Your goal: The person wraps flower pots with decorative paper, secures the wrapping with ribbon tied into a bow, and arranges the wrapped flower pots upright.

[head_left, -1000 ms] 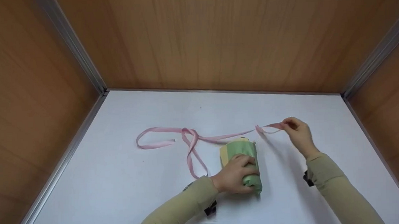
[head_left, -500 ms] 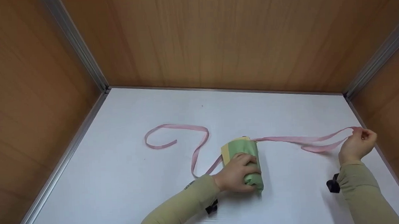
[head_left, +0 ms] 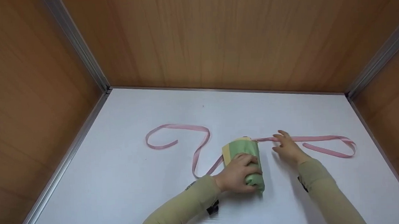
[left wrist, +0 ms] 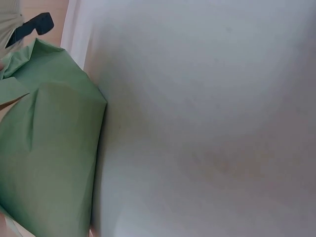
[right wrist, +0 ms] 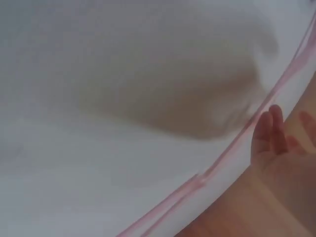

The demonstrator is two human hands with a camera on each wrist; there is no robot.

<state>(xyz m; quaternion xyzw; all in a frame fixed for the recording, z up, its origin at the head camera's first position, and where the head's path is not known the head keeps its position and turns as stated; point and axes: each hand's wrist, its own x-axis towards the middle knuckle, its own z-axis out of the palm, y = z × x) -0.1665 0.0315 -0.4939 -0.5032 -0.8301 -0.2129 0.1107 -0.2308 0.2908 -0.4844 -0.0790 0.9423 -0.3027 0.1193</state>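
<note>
A green and yellow paper-wrapped package point(head_left: 242, 147) lies on the white table, its crumpled end toward the person. My left hand point(head_left: 237, 174) grips it from above, fingers curled over its right side. The package's folded green paper point(left wrist: 54, 128) fills the left of the left wrist view. A pink ribbon point(head_left: 315, 138) runs out from both sides of the package, the stretch between hidden at the package. My right hand point(head_left: 288, 149) hovers by the ribbon's right stretch with fingers spread and nothing held. In the right wrist view its fingertips are near the ribbon point(right wrist: 202, 178).
On the left, the ribbon's other length point(head_left: 186, 127) curves in a loose S and ends in a hook. The right tail point(head_left: 329, 151) folds back on itself. Wood-grain panels point(head_left: 216, 40) with metal edging bound the table at the back and both sides.
My right hand pulled the ribbon far to the right, let go of it, and came back left toward the package. The ribbon's left loops straightened out. My left hand stayed on the package.
</note>
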